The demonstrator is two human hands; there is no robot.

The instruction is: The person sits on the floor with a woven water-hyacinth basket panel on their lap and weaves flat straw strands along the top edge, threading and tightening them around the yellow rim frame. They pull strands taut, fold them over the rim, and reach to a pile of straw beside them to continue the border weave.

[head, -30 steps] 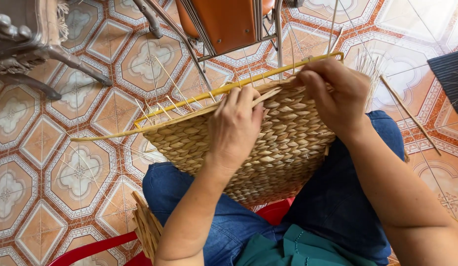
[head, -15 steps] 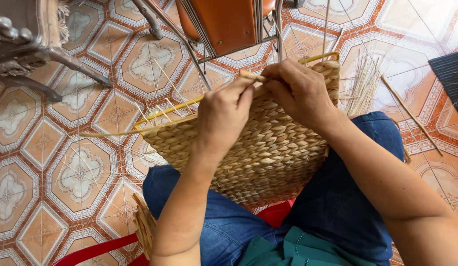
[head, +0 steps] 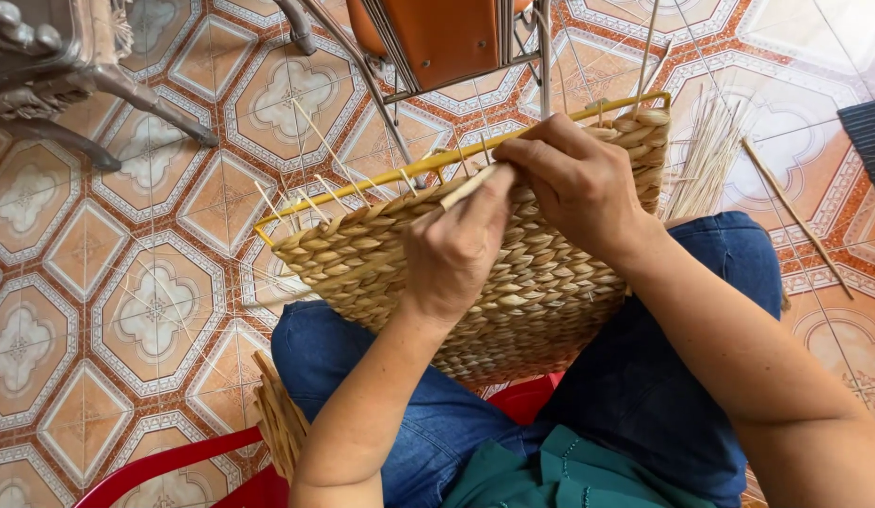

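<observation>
The woven basket (head: 513,282) rests on the person's lap, its flat plaited side turned up toward the camera and its open edge pointing away, toward the far side of the scene. A yellow rod (head: 428,167) runs along that far edge as a rim, with thin pale stakes (head: 310,127) sticking up from it at the left.

The left hand (head: 456,249) lies on the weave near the middle of the rim, its fingers closed in a pinch on a flat pale strand (head: 466,185) that slants up toward the rod. The right hand (head: 579,183) sits just to the right, touching the left, fingers curled down over the rim and gripping the top of the weave. A second ago the two hands were well apart, the right one out near the basket's right corner; half a second ago it was already moving in, and now both work at one spot. That suggests the weaving has shifted to tucking this strand in at the middle of the rim.

Around the basket: blue trousers (head: 673,376) and a green garment (head: 569,475) near the camera, a red stool (head: 183,461) under the person, a bundle of loose straw (head: 706,160) on the patterned tile floor (head: 99,310) to the right, and an orange chair (head: 437,38) on the far side.
</observation>
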